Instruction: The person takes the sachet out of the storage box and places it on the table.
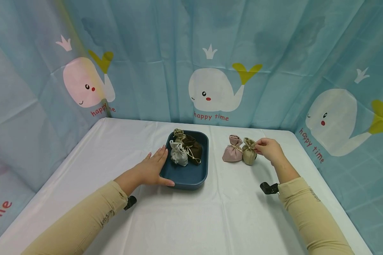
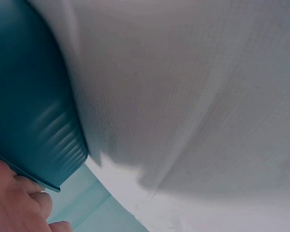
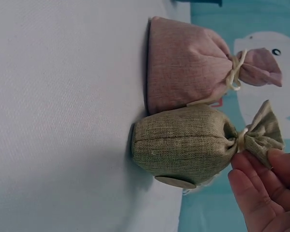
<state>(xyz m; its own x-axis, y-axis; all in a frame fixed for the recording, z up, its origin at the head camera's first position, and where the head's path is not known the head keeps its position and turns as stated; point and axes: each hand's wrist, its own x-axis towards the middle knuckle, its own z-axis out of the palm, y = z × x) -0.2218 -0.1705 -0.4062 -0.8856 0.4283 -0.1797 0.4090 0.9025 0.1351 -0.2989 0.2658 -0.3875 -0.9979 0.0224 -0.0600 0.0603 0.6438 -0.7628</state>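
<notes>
Site type: a screened-off tabletop station. A white cloth (image 1: pixel 242 219) covers the table (image 1: pixel 178 223). A light-blue curtain (image 1: pixel 166 71), printed with whales (image 1: pixel 210 85), crowns (image 1: pixel 209 53) and the words "happy time" (image 1: pixel 211 117), encloses the table at the left, rear and right. The type of room beyond the curtain cannot be determined.

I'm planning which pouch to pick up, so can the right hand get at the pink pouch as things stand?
Probably not straight away: the right hand is pinching the green pouch by its top, and that pouch stands between the hand and the pink pouch, whose tied neck looks uncovered.
</notes>
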